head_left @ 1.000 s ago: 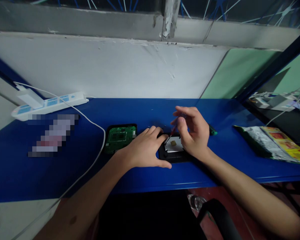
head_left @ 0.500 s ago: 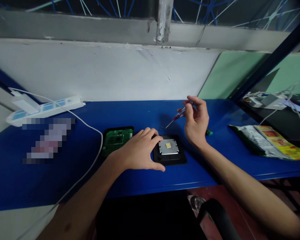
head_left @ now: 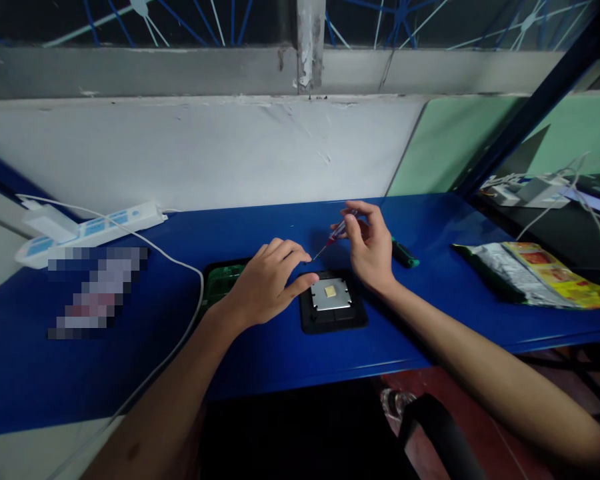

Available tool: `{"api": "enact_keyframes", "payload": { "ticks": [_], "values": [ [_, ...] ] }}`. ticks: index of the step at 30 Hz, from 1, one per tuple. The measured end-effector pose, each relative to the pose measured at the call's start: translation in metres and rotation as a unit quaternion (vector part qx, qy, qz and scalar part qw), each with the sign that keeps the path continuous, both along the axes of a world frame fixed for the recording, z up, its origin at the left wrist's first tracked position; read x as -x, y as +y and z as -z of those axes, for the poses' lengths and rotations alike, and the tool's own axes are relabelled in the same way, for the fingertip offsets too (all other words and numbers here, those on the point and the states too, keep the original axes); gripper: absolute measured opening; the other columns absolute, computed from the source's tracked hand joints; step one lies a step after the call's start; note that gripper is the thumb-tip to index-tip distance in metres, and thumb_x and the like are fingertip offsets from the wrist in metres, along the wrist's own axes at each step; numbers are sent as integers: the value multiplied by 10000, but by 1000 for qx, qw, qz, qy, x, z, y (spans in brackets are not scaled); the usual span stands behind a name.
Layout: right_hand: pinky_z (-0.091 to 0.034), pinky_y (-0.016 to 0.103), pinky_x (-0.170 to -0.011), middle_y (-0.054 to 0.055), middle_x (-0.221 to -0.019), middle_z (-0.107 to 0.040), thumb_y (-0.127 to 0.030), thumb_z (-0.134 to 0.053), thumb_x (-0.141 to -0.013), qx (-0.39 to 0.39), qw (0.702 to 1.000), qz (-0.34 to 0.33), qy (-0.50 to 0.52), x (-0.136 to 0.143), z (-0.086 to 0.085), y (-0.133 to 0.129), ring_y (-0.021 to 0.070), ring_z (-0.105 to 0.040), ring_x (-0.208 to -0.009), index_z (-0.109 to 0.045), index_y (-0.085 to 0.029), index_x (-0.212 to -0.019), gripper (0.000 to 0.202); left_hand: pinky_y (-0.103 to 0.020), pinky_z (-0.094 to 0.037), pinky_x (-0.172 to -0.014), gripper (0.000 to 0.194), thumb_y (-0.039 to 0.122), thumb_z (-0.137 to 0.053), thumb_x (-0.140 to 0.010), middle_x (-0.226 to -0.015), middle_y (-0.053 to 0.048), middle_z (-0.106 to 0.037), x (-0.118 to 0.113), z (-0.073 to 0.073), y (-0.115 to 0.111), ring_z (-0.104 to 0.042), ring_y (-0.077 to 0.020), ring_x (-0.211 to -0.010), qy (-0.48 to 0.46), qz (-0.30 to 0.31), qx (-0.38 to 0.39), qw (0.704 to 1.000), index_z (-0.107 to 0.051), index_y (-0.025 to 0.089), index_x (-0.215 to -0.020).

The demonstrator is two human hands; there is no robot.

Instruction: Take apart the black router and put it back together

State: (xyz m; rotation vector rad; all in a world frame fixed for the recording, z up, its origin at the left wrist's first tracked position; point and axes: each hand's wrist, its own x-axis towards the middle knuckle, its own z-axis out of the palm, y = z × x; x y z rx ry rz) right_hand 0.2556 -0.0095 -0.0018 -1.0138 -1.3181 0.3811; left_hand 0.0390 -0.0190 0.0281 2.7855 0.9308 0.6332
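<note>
A slim screwdriver [head_left: 337, 231] with a clear and red handle is held in my right hand [head_left: 373, 248], its shaft slanting down and left. Its tip is close to the index fingertip of my left hand [head_left: 267, 283], near tiny dark bits on the tabletop that look like screws. My left hand has thumb and index finger apart and nothing visible between them. Below the fingertips lies a black square casing [head_left: 334, 321] with a silver metal plate [head_left: 325, 303] and a small yellowish pad [head_left: 331, 291]. Partly hidden behind my left hand is a green circuit board [head_left: 223, 281] in a dark shell.
A green and black tool handle [head_left: 405, 253] lies right of my right hand. Farther right is a yellow and green packet [head_left: 540, 275]. At left are a white power strip [head_left: 115, 223], a white cable [head_left: 200, 280] and a blurred-out item [head_left: 100, 290]. A wall [head_left: 230, 153] backs the blue table [head_left: 280, 363].
The screwdriver and my right hand have moved left, uncovering more of the green and black handle. My left hand's thumb and index finger have come nearer each other, up by the screwdriver tip.
</note>
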Motion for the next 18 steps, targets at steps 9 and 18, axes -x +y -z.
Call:
{"api": "enact_keyframes", "payload": {
  "ticks": [9, 18],
  "values": [
    [-606, 333, -719, 29, -1036, -648, -372, -534, -988, -2, 1000, -7, 17, 2, -7, -4, 137, -716, -778, -576, -277, -1164, 205, -469, -424, -1083, 450, 504, -491, -1015, -1356, -105, -607, -8, 18, 1, -486, -282, -1263, 38, 26, 12, 999, -599, 166, -1292],
    [-587, 341, -686, 30, -1024, -613, -375, -484, -1005, -24, 999, 43, -12, -4, -14, -3, 137, -665, -729, -561, -288, -1207, 232, -452, -420, -1070, 388, 416, -435, -1041, -1305, -91, -625, -7, 20, 4, -489, -268, -1240, 35, 27, 31, 999, -568, 167, -1307]
  ]
}}
